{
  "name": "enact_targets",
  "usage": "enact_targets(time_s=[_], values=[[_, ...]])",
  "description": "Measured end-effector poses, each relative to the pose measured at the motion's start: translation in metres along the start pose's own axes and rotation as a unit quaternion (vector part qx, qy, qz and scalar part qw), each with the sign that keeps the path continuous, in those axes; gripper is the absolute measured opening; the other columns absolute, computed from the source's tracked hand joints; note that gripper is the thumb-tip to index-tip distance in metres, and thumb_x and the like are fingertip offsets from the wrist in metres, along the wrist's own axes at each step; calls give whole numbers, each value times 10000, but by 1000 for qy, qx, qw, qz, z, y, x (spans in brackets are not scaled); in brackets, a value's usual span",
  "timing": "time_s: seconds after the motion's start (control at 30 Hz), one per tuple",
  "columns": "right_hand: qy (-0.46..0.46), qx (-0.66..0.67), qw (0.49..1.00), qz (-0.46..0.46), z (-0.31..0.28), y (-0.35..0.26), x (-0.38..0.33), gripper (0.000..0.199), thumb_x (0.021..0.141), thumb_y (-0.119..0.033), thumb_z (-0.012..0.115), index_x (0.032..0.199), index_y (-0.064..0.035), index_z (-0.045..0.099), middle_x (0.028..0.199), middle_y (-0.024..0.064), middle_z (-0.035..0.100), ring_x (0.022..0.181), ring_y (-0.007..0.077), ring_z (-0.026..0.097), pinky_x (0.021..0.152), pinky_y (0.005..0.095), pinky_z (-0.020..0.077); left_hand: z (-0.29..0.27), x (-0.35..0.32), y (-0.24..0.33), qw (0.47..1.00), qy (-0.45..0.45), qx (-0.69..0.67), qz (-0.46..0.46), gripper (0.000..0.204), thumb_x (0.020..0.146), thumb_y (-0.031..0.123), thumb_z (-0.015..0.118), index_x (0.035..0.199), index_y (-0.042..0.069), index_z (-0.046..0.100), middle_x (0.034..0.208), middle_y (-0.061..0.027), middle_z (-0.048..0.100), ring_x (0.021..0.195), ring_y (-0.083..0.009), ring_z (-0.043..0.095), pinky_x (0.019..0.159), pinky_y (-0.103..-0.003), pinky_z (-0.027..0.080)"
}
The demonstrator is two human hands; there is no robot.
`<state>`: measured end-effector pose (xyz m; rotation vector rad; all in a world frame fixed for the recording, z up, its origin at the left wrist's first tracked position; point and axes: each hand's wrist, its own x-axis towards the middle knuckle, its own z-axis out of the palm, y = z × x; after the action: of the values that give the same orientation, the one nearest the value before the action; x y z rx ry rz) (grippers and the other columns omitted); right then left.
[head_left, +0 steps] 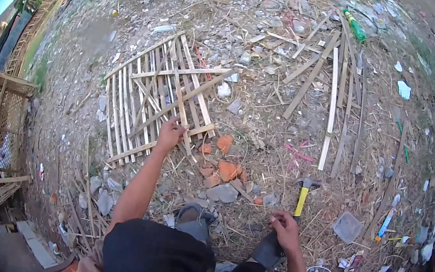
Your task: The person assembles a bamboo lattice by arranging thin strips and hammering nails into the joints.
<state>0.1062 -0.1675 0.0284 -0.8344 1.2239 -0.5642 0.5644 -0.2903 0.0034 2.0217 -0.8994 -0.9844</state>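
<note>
A panel of thin bamboo slats [147,100], crossed by a few diagonal and horizontal strips, lies flat on the ground ahead to the left. My left hand [171,132] reaches out and rests on its near right corner, fingers touching a slat. My right hand [286,229] hovers low by my knee, fingers curled, just short of the end of a yellow-handled hammer [303,196] lying on the straw. Whether it touches the handle is unclear. My dark trousers fill the lower middle.
Loose bamboo strips [332,105] lie scattered to the upper right. Broken orange brick pieces [225,168] and grey stones sit between the panel and the hammer. A green bottle [356,27] lies far off. A finished lattice frame [2,126] stands at the left.
</note>
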Motion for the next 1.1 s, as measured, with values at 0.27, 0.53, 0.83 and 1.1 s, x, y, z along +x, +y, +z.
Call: enact_targets(time_s=[0.27,0.53,0.83,1.1], values=[[-50,-14,999,-11,16,-29,-4,278,923,-188,635,1143,-24,593,857,10,612,776,84,564,705,253,473,52,-93,75,982,-150,-116,5,564,880,59,654,1383,-11,411,872,-42,626,761,-111,607,660,-243,515],[-59,-55,992,-97,56,-49,-9,239,927,-260,635,1010,-40,589,753,39,589,680,111,552,627,294,451,125,-193,87,902,-402,-149,-46,535,868,38,680,1349,3,451,924,-83,668,845,-133,650,740,-275,553],[-123,-136,981,-55,51,-54,-3,309,931,-269,627,1141,-43,619,690,30,585,645,90,532,586,279,436,128,-199,83,917,-381,-117,-15,401,908,45,630,1283,-7,498,1013,-110,699,942,-142,643,840,-304,522],[16,-132,989,-68,-30,-82,50,255,959,-241,558,1046,-7,606,747,98,581,675,171,537,633,335,432,135,-182,85,920,-376,-101,-37,316,933,130,618,1220,18,548,1005,-72,657,875,-112,604,771,-267,498]])
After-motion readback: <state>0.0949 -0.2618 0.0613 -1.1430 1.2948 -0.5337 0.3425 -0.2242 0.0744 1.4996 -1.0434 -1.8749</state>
